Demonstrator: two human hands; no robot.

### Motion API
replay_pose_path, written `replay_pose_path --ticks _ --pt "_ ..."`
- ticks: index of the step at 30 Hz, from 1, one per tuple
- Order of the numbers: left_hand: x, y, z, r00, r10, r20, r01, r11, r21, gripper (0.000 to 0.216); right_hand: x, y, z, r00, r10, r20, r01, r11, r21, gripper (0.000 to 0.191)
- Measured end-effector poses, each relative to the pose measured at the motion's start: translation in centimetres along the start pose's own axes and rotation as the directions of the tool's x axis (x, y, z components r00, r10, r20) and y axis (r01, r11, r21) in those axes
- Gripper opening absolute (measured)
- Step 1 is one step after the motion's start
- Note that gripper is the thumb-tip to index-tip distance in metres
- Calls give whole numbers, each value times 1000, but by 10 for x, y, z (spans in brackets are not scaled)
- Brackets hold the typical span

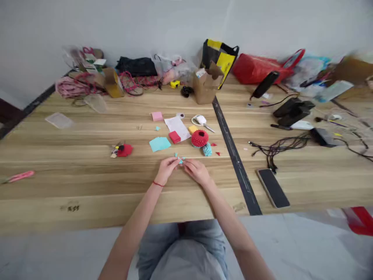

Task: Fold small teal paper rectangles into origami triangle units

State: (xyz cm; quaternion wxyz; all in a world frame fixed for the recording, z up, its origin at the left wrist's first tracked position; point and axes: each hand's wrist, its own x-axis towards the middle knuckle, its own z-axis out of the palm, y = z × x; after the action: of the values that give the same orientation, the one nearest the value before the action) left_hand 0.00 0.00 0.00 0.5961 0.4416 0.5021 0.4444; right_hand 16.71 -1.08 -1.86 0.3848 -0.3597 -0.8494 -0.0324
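My left hand [166, 168] and my right hand [197, 170] meet over the wooden table [87, 186], fingers pinched together on a small teal paper piece [181, 160]. A thin red band circles my left wrist. Just beyond the hands stand a red folded-paper ring [199, 138] and a small teal folded-paper piece [207, 149]. A teal paper sheet [159, 144], a red paper block [175, 137], a white sheet [177, 127] and a pink paper block [157, 116] lie further out.
A dark phone [273, 188] lies at the right near the edge, beside tangled black cables [276, 147]. A black strip [233, 155] divides the table. Bags, a cardboard box [205, 86] and clutter line the far wall. A red item [124, 150] sits left.
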Motion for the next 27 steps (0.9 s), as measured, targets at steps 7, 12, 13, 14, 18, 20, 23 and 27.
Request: replay_pose_path --ticks 7,12,13,14,18,20,23,27 --pt "-1 -2 -1 997 71 12 -72 996 50 30 -1 2 -1 994 21 111 -26 999 45 19" --pt "0 -3 -2 992 125 20 -127 987 101 28 5 -2 -4 989 120 91 -137 967 216 18" --pt "0 -3 -3 990 144 10 -144 983 112 28 6 -3 -5 982 168 83 -185 943 278 17" --pt "0 -4 -3 986 165 0 -163 979 122 27 8 -5 -6 969 236 77 -248 906 342 16" --pt "-2 -4 -4 966 257 -16 -250 951 183 25 13 -7 -6 801 573 176 -553 593 585 22" --pt "-4 -3 -3 947 320 2 -310 916 254 24 15 -6 -4 728 603 324 -618 374 692 28" --pt "-9 0 -1 893 448 55 -428 802 417 21 16 -4 -1 686 571 451 -637 172 751 29" --pt "-13 4 2 772 620 142 -578 591 563 19 15 -1 3 651 595 471 -651 119 750 28"
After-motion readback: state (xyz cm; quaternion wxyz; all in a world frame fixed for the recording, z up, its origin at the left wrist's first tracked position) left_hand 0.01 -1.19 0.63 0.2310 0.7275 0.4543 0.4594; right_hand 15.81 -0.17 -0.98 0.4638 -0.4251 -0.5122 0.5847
